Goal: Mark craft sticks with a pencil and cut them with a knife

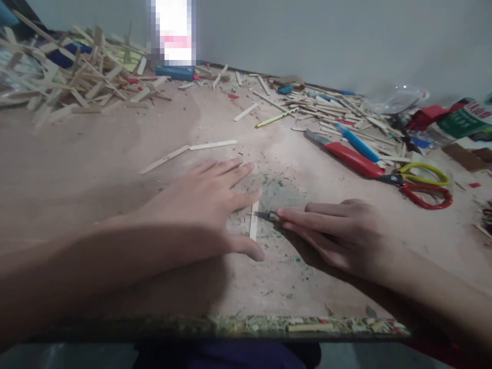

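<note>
My left hand (pixel 205 197) lies palm down on the wooden table with its fingers spread. Its index finger and thumb press over the two ends of a short craft stick (pixel 253 225), which points away from me. In my right hand (pixel 342 230) a craft knife (pixel 266 215) is pinched between closed fingers. The blade tip touches the stick's middle from the right; how deep it cuts I cannot tell. A thin sliver of wood pokes out left of the stick there. Beyond my left fingers, two craft sticks (pixel 213 145) lie nearly end to end.
Loose craft sticks (pixel 96 84) are heaped at the back left, more (pixel 338 110) at the back right. Scissors (pixel 423 187), a red utility knife (pixel 353 159), a blue pen-shaped tool (pixel 357 142) and a yellow pencil (pixel 277 118) lie right of centre. Wood scraps (pixel 311 327) line the front edge.
</note>
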Tool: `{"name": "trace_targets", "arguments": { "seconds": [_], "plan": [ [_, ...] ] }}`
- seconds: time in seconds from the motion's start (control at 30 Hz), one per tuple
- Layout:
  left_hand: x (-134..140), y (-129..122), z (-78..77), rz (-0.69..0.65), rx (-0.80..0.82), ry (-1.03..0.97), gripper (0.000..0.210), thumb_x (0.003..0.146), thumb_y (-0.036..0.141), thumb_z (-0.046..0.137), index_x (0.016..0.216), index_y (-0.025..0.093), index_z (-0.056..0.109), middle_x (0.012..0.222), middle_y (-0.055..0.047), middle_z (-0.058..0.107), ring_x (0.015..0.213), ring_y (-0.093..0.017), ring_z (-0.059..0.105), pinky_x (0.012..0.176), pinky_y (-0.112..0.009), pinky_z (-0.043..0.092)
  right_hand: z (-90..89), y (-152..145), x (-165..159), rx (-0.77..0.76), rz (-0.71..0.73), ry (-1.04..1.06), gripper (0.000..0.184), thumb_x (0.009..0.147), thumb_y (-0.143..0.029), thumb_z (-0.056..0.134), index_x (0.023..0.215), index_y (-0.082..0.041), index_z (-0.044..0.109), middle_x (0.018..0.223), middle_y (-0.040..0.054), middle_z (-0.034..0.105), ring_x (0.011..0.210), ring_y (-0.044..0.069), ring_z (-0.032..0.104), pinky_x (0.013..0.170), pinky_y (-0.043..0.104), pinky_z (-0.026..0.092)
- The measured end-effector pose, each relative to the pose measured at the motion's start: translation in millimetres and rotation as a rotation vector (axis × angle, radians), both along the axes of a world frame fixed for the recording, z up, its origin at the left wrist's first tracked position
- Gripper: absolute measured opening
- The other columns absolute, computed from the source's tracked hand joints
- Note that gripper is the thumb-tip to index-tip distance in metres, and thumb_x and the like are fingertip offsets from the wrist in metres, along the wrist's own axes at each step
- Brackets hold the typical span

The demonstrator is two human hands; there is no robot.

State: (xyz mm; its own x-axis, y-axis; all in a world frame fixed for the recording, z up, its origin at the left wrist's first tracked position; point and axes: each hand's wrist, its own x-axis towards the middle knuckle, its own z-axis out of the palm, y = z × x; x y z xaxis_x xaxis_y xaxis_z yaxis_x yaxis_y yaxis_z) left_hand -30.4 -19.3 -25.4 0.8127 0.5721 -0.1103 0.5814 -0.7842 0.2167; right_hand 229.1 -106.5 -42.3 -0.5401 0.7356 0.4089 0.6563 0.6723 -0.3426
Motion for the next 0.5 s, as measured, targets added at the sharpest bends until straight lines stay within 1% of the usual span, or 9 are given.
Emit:
{"name": "trace_targets", "arguments": {
  "seconds": [0.07, 0.13, 0.23, 0.33, 0.5],
  "plan": [
    [0.3, 0.7, 0.1, -0.004, -0.001, -0.007, 0.101, 0.083, 0.097, 0.064, 0.157, 0.028, 0.065, 0.182, -0.015, 0.026, 0.169, -0.048, 0.026, 0.137, -0.070, 0.021, 0.8, -0.8, 0.3, 0.001, 0.002, -0.014, 0.019, 0.110, -0.016, 0.064, 0.118, -0.011, 0.080, 0.072, 0.0027, 0.072, 0.050, 0.009, 0.056, 0.047, 0.026, 0.038],
    [-0.3, 1.3, 0.0, -0.017, 0.006, -0.005, 0.101, 0.084, 0.097, 0.061, 0.158, 0.028, 0.064, 0.182, -0.015, 0.025, 0.169, -0.047, 0.026, 0.138, -0.069, 0.021, 1.2, -0.8, 0.5, 0.002, 0.002, -0.021, 0.019, 0.110, -0.016, 0.064, 0.117, -0.010, 0.080, 0.072, 0.0033, 0.073, 0.050, 0.009, 0.055, 0.046, 0.026, 0.036],
    [-2.1, 2.0, -0.7, -0.033, 0.026, -0.005, 0.102, 0.085, 0.098, 0.058, 0.159, 0.028, 0.063, 0.182, -0.017, 0.026, 0.169, -0.047, 0.026, 0.137, -0.069, 0.023, -0.5, -0.3, 1.1, 0.031, 0.001, -0.024, 0.019, 0.110, -0.017, 0.064, 0.119, -0.011, 0.079, 0.071, 0.0008, 0.071, 0.050, 0.009, 0.054, 0.047, 0.026, 0.035],
    [-3.7, 2.5, -1.6, -0.031, 0.041, -0.025, 0.101, 0.083, 0.098, 0.061, 0.157, 0.028, 0.065, 0.181, -0.018, 0.031, 0.168, -0.047, 0.029, 0.137, -0.067, 0.026, -3.1, 0.3, 1.9, 0.064, 0.004, -0.036, 0.019, 0.110, -0.018, 0.064, 0.121, -0.014, 0.079, 0.070, -0.0019, 0.068, 0.050, 0.008, 0.053, 0.047, 0.026, 0.035],
    [-3.9, 2.2, -1.2, -0.034, 0.062, -0.010, 0.101, 0.085, 0.097, 0.060, 0.157, 0.026, 0.065, 0.180, -0.020, 0.032, 0.167, -0.048, 0.032, 0.135, -0.069, 0.029, -4.6, -0.3, -0.7, 0.060, -0.030, -0.047, 0.021, 0.110, -0.019, 0.063, 0.120, -0.014, 0.080, 0.072, -0.0003, 0.072, 0.051, 0.009, 0.058, 0.049, 0.026, 0.038]
  ]
}}
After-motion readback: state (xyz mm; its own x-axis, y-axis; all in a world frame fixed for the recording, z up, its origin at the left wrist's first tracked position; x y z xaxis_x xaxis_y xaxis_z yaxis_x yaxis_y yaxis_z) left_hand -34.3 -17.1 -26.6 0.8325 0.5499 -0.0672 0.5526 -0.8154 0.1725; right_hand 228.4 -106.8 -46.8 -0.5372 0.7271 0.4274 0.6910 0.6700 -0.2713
